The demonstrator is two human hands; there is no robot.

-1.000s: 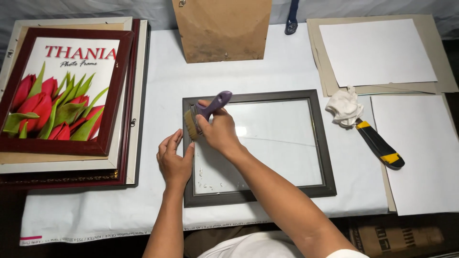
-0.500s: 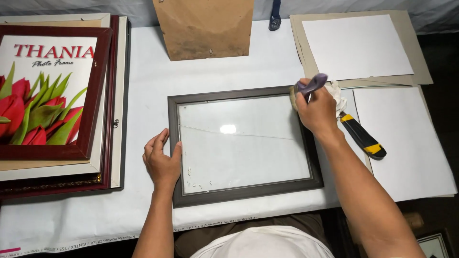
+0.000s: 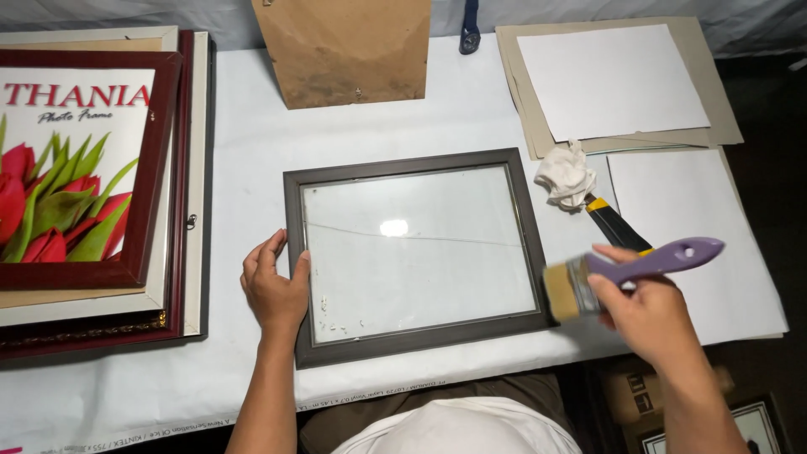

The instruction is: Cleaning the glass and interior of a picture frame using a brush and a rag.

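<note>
Seemingly flat left hand (image 3: 274,290) steadying frame (image 3: 418,255), right hand (image 3: 647,315) gripping brush (image 3: 626,271)

Light falls from overhead, bright on the white table covering (image 3: 252,151) and dim toward the dark edges and the floor. A small white glare spot sits on the glass of the dark picture frame (image 3: 416,252). The right hand (image 3: 651,315) and its purple-handled brush (image 3: 630,269) are slightly motion-blurred. Shadows are soft and short. Straight edges bow slightly near the corners.
</note>
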